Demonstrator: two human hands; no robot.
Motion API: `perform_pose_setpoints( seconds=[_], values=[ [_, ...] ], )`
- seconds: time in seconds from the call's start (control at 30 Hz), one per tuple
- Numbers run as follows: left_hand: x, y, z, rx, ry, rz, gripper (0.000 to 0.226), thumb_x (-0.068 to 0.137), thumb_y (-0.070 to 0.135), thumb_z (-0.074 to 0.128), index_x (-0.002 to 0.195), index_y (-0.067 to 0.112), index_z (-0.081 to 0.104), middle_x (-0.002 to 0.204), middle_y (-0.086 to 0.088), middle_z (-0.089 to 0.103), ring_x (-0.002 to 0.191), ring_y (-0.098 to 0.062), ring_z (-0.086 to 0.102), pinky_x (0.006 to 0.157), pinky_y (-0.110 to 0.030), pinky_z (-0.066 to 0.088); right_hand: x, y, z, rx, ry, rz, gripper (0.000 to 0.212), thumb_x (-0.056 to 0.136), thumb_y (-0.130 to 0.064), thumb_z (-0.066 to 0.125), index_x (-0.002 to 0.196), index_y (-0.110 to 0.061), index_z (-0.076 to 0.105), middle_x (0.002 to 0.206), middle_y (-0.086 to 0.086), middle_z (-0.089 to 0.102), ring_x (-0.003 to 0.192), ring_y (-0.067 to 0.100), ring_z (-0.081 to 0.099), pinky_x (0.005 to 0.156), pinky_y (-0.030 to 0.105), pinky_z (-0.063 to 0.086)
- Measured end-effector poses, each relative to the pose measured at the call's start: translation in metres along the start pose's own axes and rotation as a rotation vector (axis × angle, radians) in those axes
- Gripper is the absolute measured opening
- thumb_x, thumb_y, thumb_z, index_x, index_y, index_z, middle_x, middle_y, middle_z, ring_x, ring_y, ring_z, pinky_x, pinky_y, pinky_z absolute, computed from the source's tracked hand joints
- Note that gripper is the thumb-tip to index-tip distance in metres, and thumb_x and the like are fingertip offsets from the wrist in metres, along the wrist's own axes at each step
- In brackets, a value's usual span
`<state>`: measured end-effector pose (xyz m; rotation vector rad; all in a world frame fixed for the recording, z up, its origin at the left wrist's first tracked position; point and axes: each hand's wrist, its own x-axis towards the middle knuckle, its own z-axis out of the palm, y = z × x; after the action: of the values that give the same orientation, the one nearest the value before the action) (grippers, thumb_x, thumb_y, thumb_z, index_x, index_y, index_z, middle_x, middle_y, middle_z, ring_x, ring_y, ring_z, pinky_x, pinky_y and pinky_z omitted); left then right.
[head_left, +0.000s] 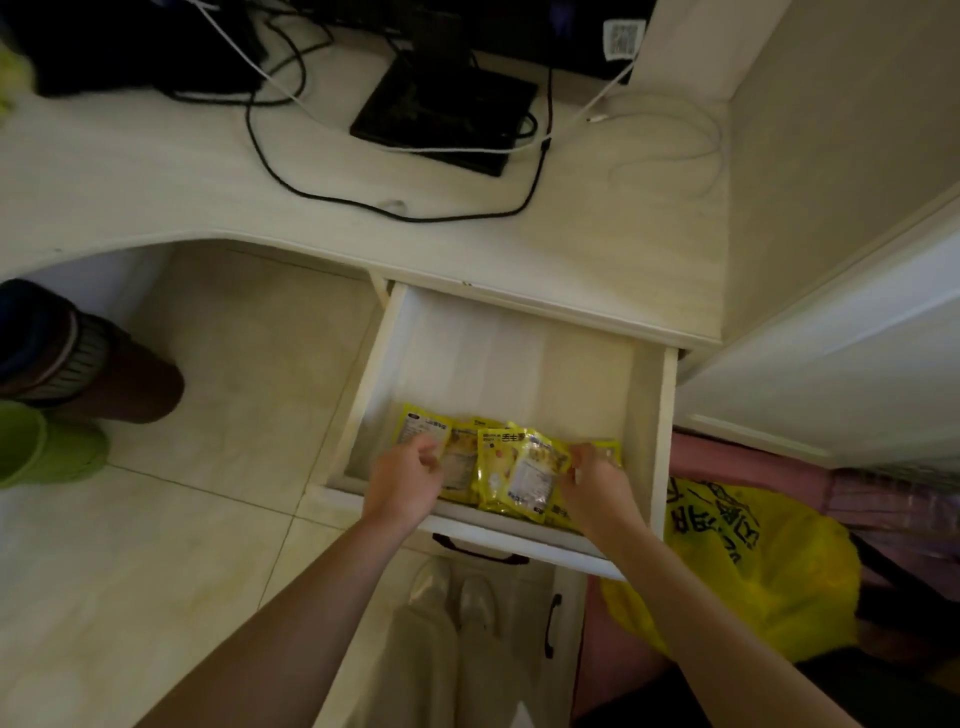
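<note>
A white drawer (387, 364) is pulled open under the desk. Several yellow snack packets (501, 465) lie along its front part, overlapping one another. My left hand (402, 480) reaches in at the left and its curled fingers pinch the leftmost packet (415, 423). My right hand (595, 480) reaches in at the right and its fingers pinch the edge of a tilted packet (535, 475) with a pale label. The rear half of the drawer floor shows bare wood.
The white desk (156, 171) above carries a black monitor base (447, 111) and black and white cables. A yellow plastic bag (748, 566) sits at the right of the drawer. Brown and green containers (62, 395) stand on the tiled floor at the left.
</note>
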<state>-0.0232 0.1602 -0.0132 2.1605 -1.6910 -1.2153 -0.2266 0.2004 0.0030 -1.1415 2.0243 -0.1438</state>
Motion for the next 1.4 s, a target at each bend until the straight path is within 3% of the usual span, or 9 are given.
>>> perform_pose_setpoints(
  seconds=[0.13,0.3,0.5,0.7,0.9,1.2,1.4],
  values=[
    [-0.03,-0.014,-0.03,-0.016,0.102,0.067,0.029,0.09,0.018,0.058,0.119,0.014,0.062,0.108,-0.006,0.07,0.1,-0.021,0.065,0.083,-0.034,0.053,-0.021,-0.045,0.004,-0.103,-0.017,-0.225,0.036,0.095,-0.016,0.047,0.13,-0.01,0.047,0.125,0.009,0.057,0.112,0.027,0.055,0.089,0.035,0.047],
    [-0.064,-0.047,-0.068,-0.029,0.247,0.069,0.027,0.09,0.016,0.055,0.117,0.017,0.061,0.102,-0.006,0.069,0.096,-0.024,0.063,0.081,-0.037,0.051,-0.046,-0.107,0.026,-0.201,-0.052,-0.466,0.035,0.094,-0.016,0.046,0.129,-0.012,0.048,0.123,0.01,0.057,0.109,0.028,0.057,0.088,0.038,0.051],
    [-0.093,-0.099,-0.112,-0.032,0.404,-0.075,0.029,0.093,0.025,0.052,0.122,0.024,0.057,0.107,0.001,0.065,0.093,-0.014,0.062,0.078,-0.025,0.049,-0.07,-0.17,0.077,-0.304,-0.158,-0.666,0.032,0.094,-0.019,0.046,0.125,-0.012,0.05,0.125,0.009,0.056,0.114,0.028,0.055,0.092,0.039,0.047],
    [-0.104,-0.16,-0.165,-0.066,0.518,-0.191,0.029,0.095,0.028,0.049,0.123,0.024,0.055,0.109,0.002,0.064,0.1,-0.013,0.06,0.081,-0.024,0.046,-0.089,-0.241,0.139,-0.37,-0.251,-0.787,0.036,0.095,-0.02,0.045,0.13,-0.011,0.047,0.128,0.007,0.054,0.115,0.023,0.053,0.092,0.032,0.044],
    [-0.099,-0.224,-0.234,-0.054,0.58,-0.239,0.029,0.096,0.027,0.048,0.124,0.022,0.054,0.109,0.004,0.064,0.092,-0.009,0.057,0.076,-0.019,0.043,-0.102,-0.321,0.195,-0.399,-0.297,-0.844,0.037,0.096,-0.022,0.042,0.132,-0.013,0.046,0.128,0.004,0.055,0.113,0.018,0.054,0.092,0.031,0.046],
    [-0.049,-0.293,-0.352,-0.02,0.668,-0.212,0.026,0.095,0.026,0.049,0.119,0.021,0.056,0.099,0.006,0.065,0.095,-0.012,0.057,0.076,-0.026,0.047,-0.094,-0.449,0.251,-0.368,-0.255,-0.882,0.039,0.097,-0.023,0.044,0.135,-0.014,0.046,0.131,0.002,0.055,0.114,0.015,0.054,0.088,0.022,0.041],
    [0.011,-0.303,-0.425,-0.01,0.695,-0.203,0.027,0.095,0.028,0.049,0.12,0.021,0.056,0.101,0.005,0.063,0.098,-0.015,0.058,0.077,-0.027,0.045,-0.065,-0.54,0.263,-0.343,-0.228,-0.911,0.038,0.098,-0.024,0.045,0.135,-0.014,0.047,0.129,0.005,0.057,0.114,0.02,0.055,0.091,0.026,0.041]
  ],
)
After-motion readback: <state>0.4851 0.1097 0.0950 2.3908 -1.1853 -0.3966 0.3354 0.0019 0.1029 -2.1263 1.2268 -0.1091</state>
